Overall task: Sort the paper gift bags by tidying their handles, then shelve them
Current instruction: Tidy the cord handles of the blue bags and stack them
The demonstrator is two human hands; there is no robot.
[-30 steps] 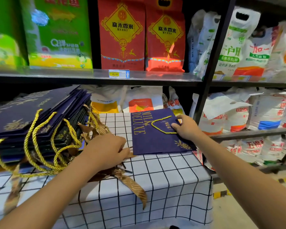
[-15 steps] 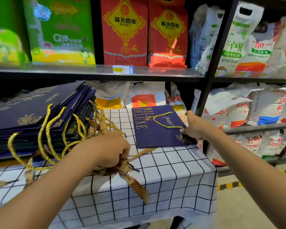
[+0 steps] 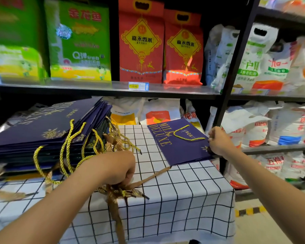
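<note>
Head view. The desk (image 3: 192, 194) is draped in a white cloth printed with a thin black grid, the cloth falling over the front and right edges in soft folds.

At the left of the desk lies a thick stack of gift bags (image 3: 42, 131), flat-folded navy paper with gold lettering and gold sprig motifs. Twisted gold cord handles (image 3: 65, 152) spill in loops from its right edge, mixed with flat brown-gold ribbons (image 3: 116, 208) that trail over the cloth and down the front.

The left hand (image 3: 113, 168) is clenched, its fingers closed around a bunch of those ribbons and cords just right of the stack.

A single gift bag (image 3: 180, 147) lies flat at the back right corner of the desk, navy paper marked "MILK DELUXE" in gold, one cord handle curled in a U on its face. The right hand (image 3: 218, 141) pinches its right edge, fingers curled over the rim, at the desk's right side.

Behind runs a black metal shelf (image 3: 102, 88) with a glossy board and a small price tag (image 3: 138, 85). On it stand green packs (image 3: 79, 44), red packs (image 3: 141, 44) and white sacks (image 3: 253, 59); more white sacks sit below.
</note>
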